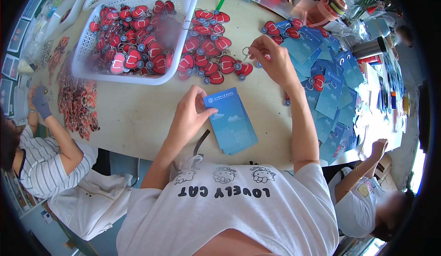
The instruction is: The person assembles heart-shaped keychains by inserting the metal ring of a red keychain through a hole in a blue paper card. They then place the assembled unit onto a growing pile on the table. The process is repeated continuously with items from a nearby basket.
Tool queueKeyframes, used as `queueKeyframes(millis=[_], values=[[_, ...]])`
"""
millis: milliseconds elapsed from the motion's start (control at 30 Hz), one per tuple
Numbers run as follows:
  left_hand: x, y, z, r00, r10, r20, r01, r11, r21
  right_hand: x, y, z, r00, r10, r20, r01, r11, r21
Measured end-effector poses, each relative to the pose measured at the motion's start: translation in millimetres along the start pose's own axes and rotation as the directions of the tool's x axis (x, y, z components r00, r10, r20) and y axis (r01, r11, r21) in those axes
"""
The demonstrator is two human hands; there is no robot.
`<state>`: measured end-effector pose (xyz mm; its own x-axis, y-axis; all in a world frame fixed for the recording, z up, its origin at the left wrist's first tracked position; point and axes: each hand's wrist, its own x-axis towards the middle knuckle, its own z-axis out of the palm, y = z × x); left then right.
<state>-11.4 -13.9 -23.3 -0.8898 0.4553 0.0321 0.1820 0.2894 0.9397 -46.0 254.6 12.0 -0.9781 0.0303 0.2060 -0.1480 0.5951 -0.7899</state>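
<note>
My left hand (190, 110) pinches a few blue cards (233, 126) with a cloud print between thumb and fingers. They fan slightly, just above the table's near edge. To the upper right, my right hand (274, 62) is closed at the fingertips on the metal ring of a red keychain (244, 69). Its red charm hangs just below, by the loose keychains (206, 47) spread on the table. Beyond my left hand stands a white plastic basket (126, 78) heaped with more red keychains.
Blue cards (328, 100), some with red keychains on them, lie in a spread pile at the right. Orange-red charms (78, 104) cover the left side. A pink cup (327, 9) and a dark-lidded metal tumbler (370, 47) stand at the back right. Co-workers sit at both sides.
</note>
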Motion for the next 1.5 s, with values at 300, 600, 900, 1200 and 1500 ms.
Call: queueKeyframes(millis=[300,600,900,1200,1500], values=[[-0.8,-3.7,-6.6,0.959,-0.251,0.134,0.283,0.891,-0.354,-2.2,-21.3,-24.7,0.988,0.129,0.086,-0.139,0.982,0.130],[-5.0,19.8,-18.2,0.994,0.018,-0.107,-0.025,0.997,-0.068,-7.8,-30.9,-41.5,0.988,-0.026,0.149,0.001,0.986,0.169],[7.9,45.7,-13.1,0.957,-0.016,-0.291,-0.097,0.923,-0.372,-31.3,-85.4,-48.3,0.984,-0.143,0.109,0.074,0.873,0.482],[21.3,70.8,12.0,0.888,0.050,-0.457,-0.284,0.841,-0.460,-33.3,-94.2,2.4,0.986,-0.127,-0.105,0.148,0.962,0.230],[24.2,81.5,23.1,0.953,-0.075,-0.295,-0.195,0.592,-0.782,-40.6,-97.9,23.2,0.983,-0.030,-0.182,0.150,0.707,0.691]])
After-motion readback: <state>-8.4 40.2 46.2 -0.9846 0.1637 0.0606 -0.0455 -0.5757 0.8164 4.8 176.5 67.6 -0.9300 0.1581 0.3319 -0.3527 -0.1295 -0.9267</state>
